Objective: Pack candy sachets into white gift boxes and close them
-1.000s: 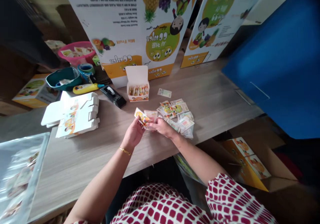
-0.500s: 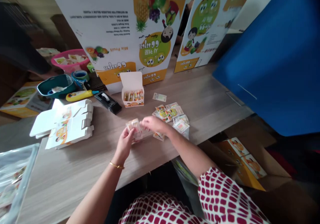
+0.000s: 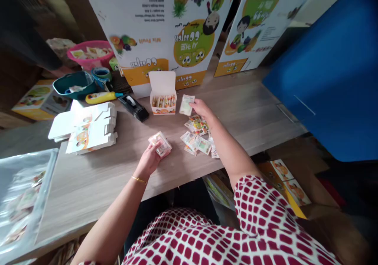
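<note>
My left hand (image 3: 151,158), with a gold bracelet at its wrist, holds a small stack of clear packets (image 3: 161,143) above the front part of the table. Farther back, my right hand (image 3: 201,109) pinches a flat pale packet (image 3: 186,104) by its right edge, just right of an open white box (image 3: 163,109) with wrapped sticks standing inside. A loose pile of packets (image 3: 201,143) lies on the table between my right forearm and my left hand.
Flattened white cartons (image 3: 91,129), a black tape dispenser (image 3: 134,107) and a yellow cutter (image 3: 100,97) lie left. Behind are a teal basket (image 3: 73,84), a pink basket (image 3: 90,60) and tall printed cartons (image 3: 141,32). A blue panel (image 3: 327,80) stands right; a plastic-lined bin (image 3: 50,178) is lower left.
My right hand has moved from beside my left hand to the back, onto the pale packet near the box. The camera view has shifted, and more packets show in the near pile.
</note>
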### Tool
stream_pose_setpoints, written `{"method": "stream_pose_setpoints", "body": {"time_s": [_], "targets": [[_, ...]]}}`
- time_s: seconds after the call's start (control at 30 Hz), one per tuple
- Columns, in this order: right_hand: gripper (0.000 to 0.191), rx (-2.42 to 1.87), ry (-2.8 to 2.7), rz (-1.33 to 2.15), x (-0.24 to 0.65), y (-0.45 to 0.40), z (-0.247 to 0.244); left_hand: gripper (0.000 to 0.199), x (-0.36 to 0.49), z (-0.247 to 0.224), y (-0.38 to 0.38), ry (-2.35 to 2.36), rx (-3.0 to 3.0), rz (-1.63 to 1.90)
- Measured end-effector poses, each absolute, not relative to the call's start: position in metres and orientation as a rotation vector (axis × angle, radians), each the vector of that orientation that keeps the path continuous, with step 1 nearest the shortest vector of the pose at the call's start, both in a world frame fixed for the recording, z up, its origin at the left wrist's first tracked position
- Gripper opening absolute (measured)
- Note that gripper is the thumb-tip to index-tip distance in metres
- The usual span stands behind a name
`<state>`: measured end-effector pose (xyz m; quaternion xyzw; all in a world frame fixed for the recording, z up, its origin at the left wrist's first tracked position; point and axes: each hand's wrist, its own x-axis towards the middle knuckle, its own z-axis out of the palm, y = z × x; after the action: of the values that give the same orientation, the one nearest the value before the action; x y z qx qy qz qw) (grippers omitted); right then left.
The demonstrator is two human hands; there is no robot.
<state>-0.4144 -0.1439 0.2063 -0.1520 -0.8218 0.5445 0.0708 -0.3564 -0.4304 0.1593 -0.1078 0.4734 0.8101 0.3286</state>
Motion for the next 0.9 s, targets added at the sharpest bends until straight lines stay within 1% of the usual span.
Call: {"method": "stream_pose_setpoints", "body": {"time_s": [0.1, 0.17, 0.23, 0.3, 0.37, 0.4, 0.47, 0.53, 0.57, 0.6, 0.63, 0.67, 0.73, 0.8, 0.9], "targets": [[0.013, -0.293, -2.612, 1.745, -0.367, -0.205, 0.193, 0.041, -0.354, 0.156, -0.43, 1.263, -0.235, 2.084], [0.01, -0.143, -2.768, 1.577, -0.331, -0.246, 0.182, 0.04, -0.348, 0.155, -0.429, 1.269, -0.207, 2.049], [0.009, -0.231, -2.849, 1.324, -0.301, -0.277, 0.171, 0.044, -0.339, 0.152, -0.428, 1.322, -0.164, 2.012], [0.01, -0.33, -2.852, 1.224, -0.281, -0.288, 0.163, 0.047, -0.329, 0.15, -0.429, 1.416, -0.108, 1.974], [0.015, -0.361, -2.81, 1.194, -0.268, -0.28, 0.158, 0.053, -0.321, 0.149, -0.432, 1.467, -0.06, 1.942], [0.018, -0.397, -2.787, 1.117, -0.264, -0.269, 0.158, 0.055, -0.319, 0.15, -0.434, 1.455, -0.039, 1.926], [0.021, -0.55, -2.768, 0.819, -0.258, -0.242, 0.157, 0.055, -0.318, 0.153, -0.439, 1.385, 0.012, 1.901], [0.032, -0.72, -2.803, 0.507, -0.257, -0.215, 0.159, 0.057, -0.319, 0.157, -0.443, 1.341, 0.039, 1.885], [0.038, -0.759, -2.842, 0.42, -0.257, -0.203, 0.16, 0.057, -0.319, 0.158, -0.445, 1.342, 0.032, 1.883], [0.041, -0.768, -2.884, 0.382, -0.258, -0.194, 0.162, 0.057, -0.32, 0.158, -0.445, 1.35, 0.016, 1.885], [0.038, -0.764, -2.911, 0.381, -0.259, -0.189, 0.165, 0.057, -0.32, 0.158, -0.445, 1.36, -0.004, 1.892], [0.03, -0.75, -2.912, 0.41, -0.26, -0.186, 0.169, 0.056, -0.319, 0.157, -0.445, 1.369, -0.023, 1.904], [0.015, -0.721, -2.823, 0.557, -0.26, -0.19, 0.179, 0.054, -0.318, 0.154, -0.442, 1.384, -0.057, 1.93], [0.015, -0.651, -2.695, 0.825, -0.258, -0.206, 0.189, 0.054, -0.315, 0.152, -0.437, 1.405, -0.088, 1.944], [0.015, -0.424, -2.611, 1.206, -0.254, -0.243, 0.192, 0.053, -0.309, 0.153, -0.428, 1.393, -0.102, 1.966]]}}
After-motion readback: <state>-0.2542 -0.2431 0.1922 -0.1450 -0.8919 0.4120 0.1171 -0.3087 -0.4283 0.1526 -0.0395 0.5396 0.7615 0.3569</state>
